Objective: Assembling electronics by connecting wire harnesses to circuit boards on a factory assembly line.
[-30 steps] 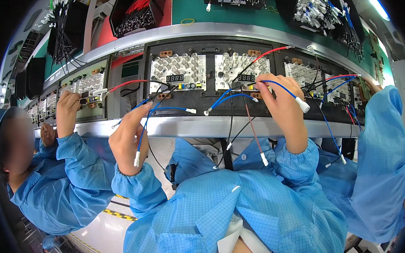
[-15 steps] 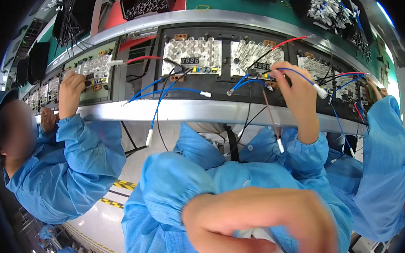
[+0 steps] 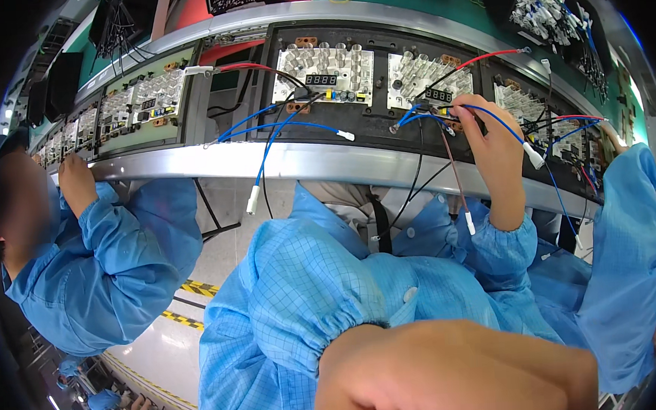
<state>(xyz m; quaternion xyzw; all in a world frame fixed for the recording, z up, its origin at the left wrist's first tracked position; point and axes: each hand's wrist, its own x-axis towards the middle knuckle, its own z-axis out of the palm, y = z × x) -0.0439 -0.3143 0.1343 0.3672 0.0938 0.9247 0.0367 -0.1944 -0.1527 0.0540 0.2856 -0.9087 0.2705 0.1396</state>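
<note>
My right hand [image 3: 491, 139] reaches to the lower edge of a white circuit board [image 3: 408, 76] with a dark digit display and clear cylinders. Its thumb and forefinger are closed together there; what they pinch is hidden. A blue wire [image 3: 497, 118] with a white terminal runs across these fingers. Other blue wires [image 3: 411, 116], a red wire [image 3: 488, 56] and a brown wire [image 3: 455, 167] come off the same board. Close to the camera, away from the boards, my left hand [image 3: 458, 373] is raised with its wrist bent. Its fingers are mostly hidden.
Another board [image 3: 325, 70] with red and blue wires lies to the left in a black tray [image 3: 378, 48]. A metal rail [image 3: 265, 158] runs along the front. Bundled white-tipped wires [image 3: 545, 15] are at the back right. Co-workers in blue sit at left [image 3: 98, 256] and right [image 3: 621, 262].
My left hand has turned and moved slightly right, nearer the camera. My right hand stays at the same board. The left co-worker's hand has drawn back from the boards.
</note>
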